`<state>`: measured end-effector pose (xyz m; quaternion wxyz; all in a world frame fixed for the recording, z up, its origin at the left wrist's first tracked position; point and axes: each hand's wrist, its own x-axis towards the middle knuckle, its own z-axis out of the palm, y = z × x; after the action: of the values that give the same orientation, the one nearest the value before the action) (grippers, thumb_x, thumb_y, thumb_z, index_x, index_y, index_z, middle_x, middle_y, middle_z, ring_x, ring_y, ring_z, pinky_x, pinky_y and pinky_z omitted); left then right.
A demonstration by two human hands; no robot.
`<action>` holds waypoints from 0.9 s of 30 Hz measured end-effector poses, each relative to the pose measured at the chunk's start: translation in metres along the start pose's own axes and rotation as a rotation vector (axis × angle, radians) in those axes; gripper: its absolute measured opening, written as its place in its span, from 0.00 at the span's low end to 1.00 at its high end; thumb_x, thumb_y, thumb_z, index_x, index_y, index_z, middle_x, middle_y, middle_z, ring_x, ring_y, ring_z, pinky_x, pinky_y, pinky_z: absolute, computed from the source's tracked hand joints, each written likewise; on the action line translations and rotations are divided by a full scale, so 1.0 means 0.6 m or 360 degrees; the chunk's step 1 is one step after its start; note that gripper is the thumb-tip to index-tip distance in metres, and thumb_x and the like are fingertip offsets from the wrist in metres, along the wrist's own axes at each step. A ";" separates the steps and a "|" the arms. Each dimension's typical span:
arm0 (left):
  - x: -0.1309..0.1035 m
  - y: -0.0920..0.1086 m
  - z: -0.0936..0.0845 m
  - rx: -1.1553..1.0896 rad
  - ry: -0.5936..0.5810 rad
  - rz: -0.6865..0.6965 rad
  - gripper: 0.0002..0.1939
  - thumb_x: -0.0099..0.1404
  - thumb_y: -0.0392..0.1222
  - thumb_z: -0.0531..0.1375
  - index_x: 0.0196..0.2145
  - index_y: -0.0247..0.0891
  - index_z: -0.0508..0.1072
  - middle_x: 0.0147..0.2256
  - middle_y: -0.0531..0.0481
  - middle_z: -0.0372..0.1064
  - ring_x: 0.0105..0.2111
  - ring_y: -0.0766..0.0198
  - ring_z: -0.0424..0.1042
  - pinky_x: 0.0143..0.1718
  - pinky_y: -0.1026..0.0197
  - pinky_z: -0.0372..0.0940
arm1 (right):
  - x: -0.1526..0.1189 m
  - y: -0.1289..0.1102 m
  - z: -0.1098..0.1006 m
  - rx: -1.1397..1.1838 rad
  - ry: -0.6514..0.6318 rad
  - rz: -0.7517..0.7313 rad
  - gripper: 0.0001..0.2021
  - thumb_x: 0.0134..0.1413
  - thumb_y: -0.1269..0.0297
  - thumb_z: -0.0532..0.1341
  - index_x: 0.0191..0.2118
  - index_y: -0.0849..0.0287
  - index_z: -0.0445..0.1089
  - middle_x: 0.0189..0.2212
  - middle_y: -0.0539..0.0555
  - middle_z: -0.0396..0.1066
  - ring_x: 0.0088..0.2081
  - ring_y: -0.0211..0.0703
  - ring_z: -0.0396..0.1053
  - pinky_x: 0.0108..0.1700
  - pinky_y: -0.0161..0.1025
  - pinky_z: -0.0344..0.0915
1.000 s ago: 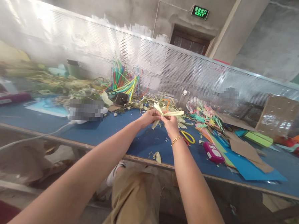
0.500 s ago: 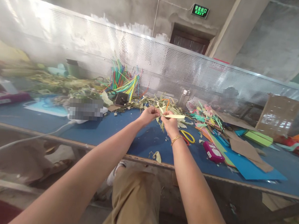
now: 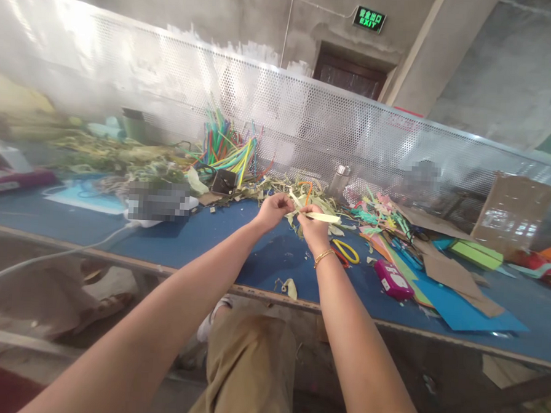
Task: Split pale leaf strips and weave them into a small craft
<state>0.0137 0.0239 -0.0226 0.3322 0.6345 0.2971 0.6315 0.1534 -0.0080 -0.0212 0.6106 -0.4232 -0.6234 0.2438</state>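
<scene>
Just above the table's back half, my left hand [image 3: 274, 211] is closed in a pinch, thumb against fingertips; what it pinches, if anything, is too small to make out. My right hand [image 3: 315, 231], a gold chain bracelet on its wrist, grips a pale yellow-green strip [image 3: 323, 217] that looks like dried husk, its flat end sticking out to the right. Only a small gap lies between the two hands. Behind them spreads a heap of similar pale strips [image 3: 271, 186], with a bent orange stem [image 3: 309, 192] rising from it.
Right of my forearm lie a yellow loop [image 3: 347, 251], a magenta box [image 3: 393, 280], blue paper [image 3: 464, 306] and cardboard [image 3: 465, 281]. Colourful stems [image 3: 232, 146] stand at the back left. A steel-capped bottle [image 3: 339, 180] stands before the perforated metal screen [image 3: 271, 114]. A white cable [image 3: 60, 252] crosses the left edge.
My left fingertips have drawn slightly apart from the right hand. The strip in my right hand has turned a little and dips slightly. The rest stays put.
</scene>
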 end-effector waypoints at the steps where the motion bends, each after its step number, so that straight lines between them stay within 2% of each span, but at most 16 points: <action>1: 0.001 -0.002 -0.001 -0.0001 0.0021 -0.0003 0.06 0.47 0.34 0.63 0.23 0.36 0.68 0.24 0.53 0.66 0.27 0.68 0.64 0.32 0.64 0.59 | 0.000 0.000 0.000 0.0006 0.0007 -0.0005 0.06 0.38 0.68 0.59 0.28 0.56 0.66 0.19 0.43 0.63 0.21 0.34 0.58 0.26 0.33 0.56; 15: 0.010 -0.019 -0.006 -0.0035 0.0105 -0.0027 0.08 0.47 0.37 0.63 0.23 0.37 0.66 0.25 0.53 0.66 0.27 0.68 0.65 0.33 0.63 0.60 | 0.002 0.002 0.000 -0.0001 0.0114 -0.0003 0.07 0.37 0.65 0.61 0.28 0.59 0.70 0.17 0.45 0.65 0.21 0.36 0.61 0.25 0.34 0.58; 20: 0.009 -0.019 -0.011 0.0083 0.0144 -0.0007 0.07 0.49 0.38 0.63 0.24 0.37 0.66 0.26 0.52 0.66 0.29 0.65 0.65 0.34 0.61 0.60 | 0.005 0.007 -0.001 0.0033 0.0081 -0.0055 0.08 0.40 0.62 0.63 0.30 0.59 0.71 0.22 0.48 0.70 0.25 0.39 0.66 0.31 0.35 0.62; 22: 0.005 -0.008 -0.015 0.0289 0.0224 0.0043 0.07 0.48 0.38 0.64 0.25 0.38 0.68 0.28 0.51 0.67 0.32 0.62 0.65 0.37 0.59 0.59 | 0.006 0.009 -0.004 0.0073 0.0015 -0.0090 0.10 0.41 0.61 0.63 0.32 0.59 0.72 0.25 0.50 0.72 0.28 0.40 0.67 0.34 0.36 0.64; 25: -0.007 0.020 -0.017 0.0709 0.0463 0.0207 0.10 0.46 0.40 0.67 0.28 0.40 0.72 0.35 0.48 0.68 0.42 0.55 0.64 0.44 0.56 0.57 | 0.008 0.011 -0.007 0.0140 0.0002 -0.0075 0.12 0.43 0.59 0.63 0.35 0.58 0.73 0.28 0.50 0.72 0.30 0.40 0.68 0.37 0.37 0.64; 27: -0.016 0.037 -0.014 0.0817 0.0592 0.0320 0.07 0.50 0.42 0.65 0.30 0.41 0.73 0.37 0.47 0.68 0.44 0.54 0.62 0.46 0.56 0.55 | 0.009 0.011 -0.008 0.0166 0.0035 -0.0048 0.13 0.44 0.58 0.63 0.37 0.57 0.73 0.30 0.50 0.73 0.31 0.39 0.68 0.38 0.37 0.64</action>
<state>0.0039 0.0033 -0.0107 0.0375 0.5973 0.4381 0.6707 0.1599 -0.0008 -0.0231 0.6423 -0.3840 -0.6093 0.2621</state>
